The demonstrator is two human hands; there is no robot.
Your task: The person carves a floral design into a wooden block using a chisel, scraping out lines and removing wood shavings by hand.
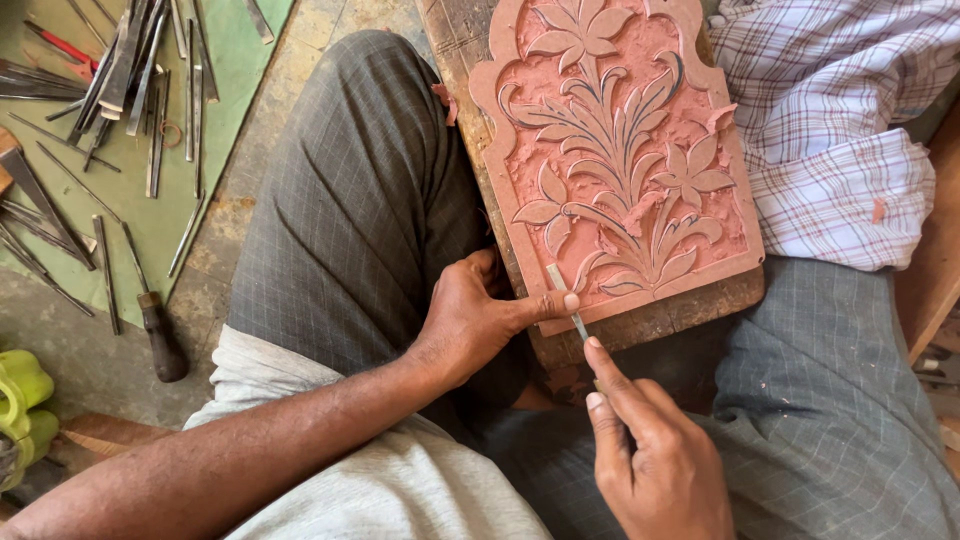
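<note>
A reddish carved panel with a raised flower and leaf pattern lies on a dark wooden board that rests on my lap. My left hand grips the panel's near left corner, thumb pressed along its lower edge. My right hand holds a thin metal carving tool between its fingers. The tool's tip touches the panel's bottom rim beside my left thumb. Small chips of reddish material lie on the carving.
Several metal chisels lie spread on a green mat on the floor at the left, one with a dark wooden handle. A checked cloth sits at the right. A yellow-green object is at the lower left edge.
</note>
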